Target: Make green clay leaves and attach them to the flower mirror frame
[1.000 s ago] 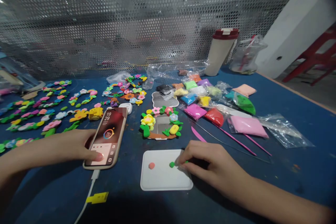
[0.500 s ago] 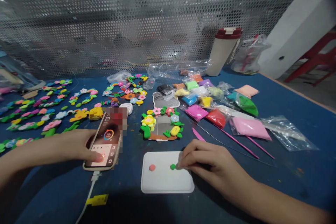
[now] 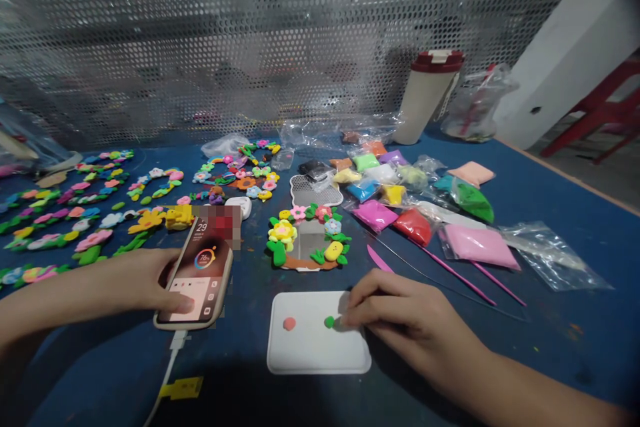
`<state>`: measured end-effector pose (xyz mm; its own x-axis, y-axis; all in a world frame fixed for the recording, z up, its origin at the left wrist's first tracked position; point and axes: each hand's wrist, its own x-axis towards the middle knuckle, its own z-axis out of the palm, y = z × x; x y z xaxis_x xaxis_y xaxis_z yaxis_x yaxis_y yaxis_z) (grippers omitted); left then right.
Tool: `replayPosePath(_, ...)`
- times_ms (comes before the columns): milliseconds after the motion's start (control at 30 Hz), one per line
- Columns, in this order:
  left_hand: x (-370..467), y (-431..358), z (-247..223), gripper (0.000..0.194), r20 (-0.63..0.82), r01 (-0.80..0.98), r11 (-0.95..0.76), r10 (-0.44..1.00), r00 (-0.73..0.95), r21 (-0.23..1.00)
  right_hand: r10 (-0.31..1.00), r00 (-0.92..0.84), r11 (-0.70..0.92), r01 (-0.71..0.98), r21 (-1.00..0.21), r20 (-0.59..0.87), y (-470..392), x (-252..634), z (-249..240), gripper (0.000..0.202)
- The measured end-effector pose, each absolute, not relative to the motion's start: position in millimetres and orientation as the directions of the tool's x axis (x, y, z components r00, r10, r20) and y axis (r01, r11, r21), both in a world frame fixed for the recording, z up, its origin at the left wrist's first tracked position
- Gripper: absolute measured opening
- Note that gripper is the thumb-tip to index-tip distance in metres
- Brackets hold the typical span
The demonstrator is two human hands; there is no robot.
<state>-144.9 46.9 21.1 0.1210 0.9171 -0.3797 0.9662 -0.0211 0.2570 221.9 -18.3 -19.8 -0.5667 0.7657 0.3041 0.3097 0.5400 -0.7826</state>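
A lit phone with a cable at its lower end is gripped by my left hand, the thumb lying on the screen. My right hand rests over the right edge of a white board, its fingertips pressed together beside a small green clay piece; whatever is between them is hidden. On the board's left half lies a pink clay ball. Just behind the board is a mirror framed with clay flowers and leaves.
Packets of coloured clay lie at the right with pink tools and a wire. Clay flower wreaths fill the left. A tumbler stands at the back, before a perforated metal screen.
The view has shifted slightly. My left thumb has moved a little on the phone screen, and the phone is slightly further left. My right hand has barely moved.
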Motion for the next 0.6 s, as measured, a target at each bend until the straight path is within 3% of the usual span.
replayPosePath(100,-146.7,45.0,22.9,0.057,-0.544,0.95,-0.013,0.817,0.189,0.31,0.77,-0.559,0.538,0.311,-0.784,0.307,-18.0,221.5,-19.9,0.03)
replayPosePath(367,-149.5,41.6,24.2,0.057,-0.613,0.879,0.053,0.737,0.285,0.473,0.784,-0.549,0.516,0.321,-0.794,0.288,-17.1,220.9,-17.9,0.031)
replayPosePath(467,-149.2,42.9,24.5,0.055,-0.617,0.901,0.031,0.739,0.27,0.433,0.787,-0.546,0.511,0.317,-0.799,0.287,-17.4,221.1,-19.1,0.029)
replayPosePath(600,-153.1,46.7,36.1,0.054,-0.582,0.973,0.045,0.807,0.099,0.228,0.81,-0.519,0.481,0.319,-0.817,0.274,-17.8,221.3,-20.3,0.022)
